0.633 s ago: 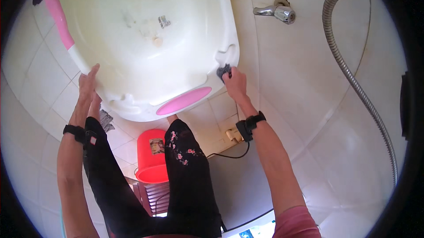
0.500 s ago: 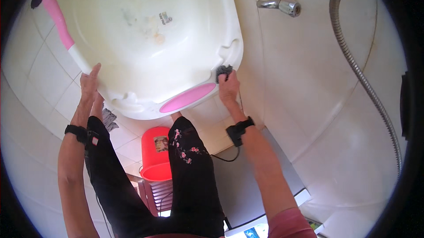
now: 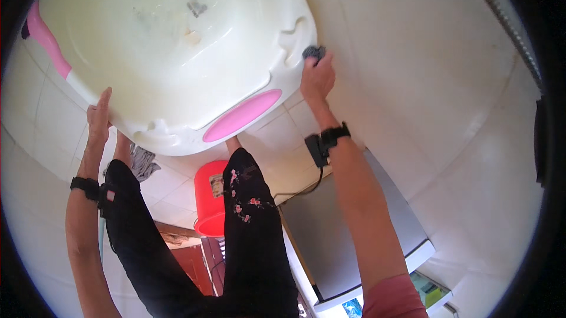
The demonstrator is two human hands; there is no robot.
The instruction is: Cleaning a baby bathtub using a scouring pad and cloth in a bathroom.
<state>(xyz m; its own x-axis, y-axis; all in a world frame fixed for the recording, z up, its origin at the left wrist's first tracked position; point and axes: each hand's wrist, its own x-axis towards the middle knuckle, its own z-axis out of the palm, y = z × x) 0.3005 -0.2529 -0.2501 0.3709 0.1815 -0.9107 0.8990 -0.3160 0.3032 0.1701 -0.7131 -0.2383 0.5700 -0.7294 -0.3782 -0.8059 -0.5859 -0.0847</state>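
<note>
A large white plastic baby bathtub (image 3: pixel 147 76) with pink panels is tilted up in front of me, its inside facing me. My left hand (image 3: pixel 99 119) is closed on the tub's near left rim, thumb on top and fingers behind the edge. My right hand (image 3: pixel 318 79) pinches a dark grey scouring pad (image 3: pixel 314 53) against the outer edge of the tub's right corner, beside a moulded recess. A pink oval panel (image 3: pixel 243 115) runs along the near rim between my hands. Stains and a small worn sticker (image 3: pixel 196 8) show on the tub's inside.
Below the tub stands a red bucket (image 3: pixel 210 197) near my legs. A grey cloth (image 3: pixel 143 163) lies on the tiled floor by my left foot. At the right are a grey-topped appliance or cabinet (image 3: pixel 348 223), a pale wall and a metal shower hose (image 3: pixel 501 17).
My right hand has slid the scouring pad from the near rim beside the pink oval up around the tub's right corner. The view has shifted, and the tap has left it. My left hand keeps its hold.
</note>
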